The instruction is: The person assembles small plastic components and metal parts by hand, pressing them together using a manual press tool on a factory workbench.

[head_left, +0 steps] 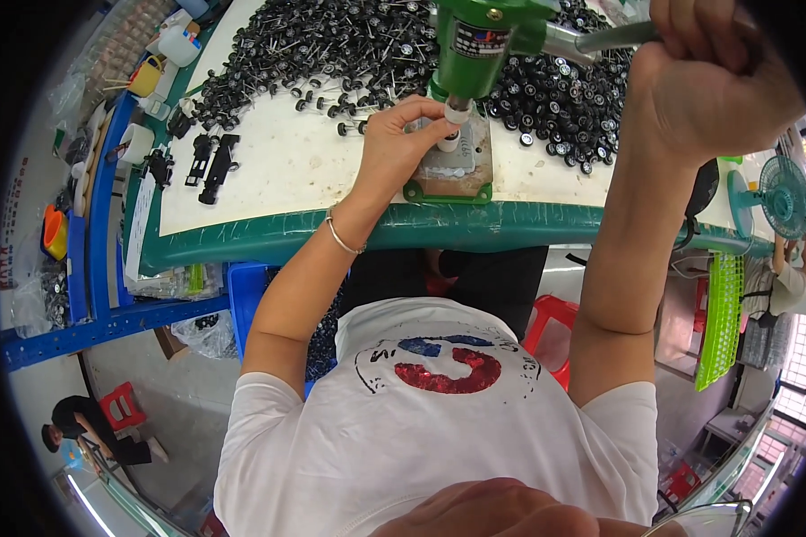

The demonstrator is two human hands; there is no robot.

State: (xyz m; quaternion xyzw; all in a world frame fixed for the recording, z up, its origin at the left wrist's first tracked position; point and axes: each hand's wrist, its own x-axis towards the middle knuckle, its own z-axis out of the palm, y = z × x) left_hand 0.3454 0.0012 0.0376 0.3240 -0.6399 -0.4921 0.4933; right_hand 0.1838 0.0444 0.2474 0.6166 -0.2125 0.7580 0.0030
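Note:
A green hand press [475, 54] stands at the front of the table, its ram pointing down at a metal base plate [430, 186]. My left hand [401, 139] is at the ram, thumb and fingers closed in a pinch beside a white cylindrical piece [457, 115] under it. Whatever small part lies between those fingertips is hidden. Raised at the upper right, my right hand [712, 89] has its fingers wrapped around the end of the press's metal lever [613, 38]. A bracelet [338, 234] circles my left wrist.
Small black wheels on metal axles [331, 45] are heaped behind the press, with loose black wheels [551, 107] to its right. Several black plastic parts [215, 166] lie at the left. A green fan [775, 197] stands right; a blue bin [246, 295] sits below the table edge [278, 240].

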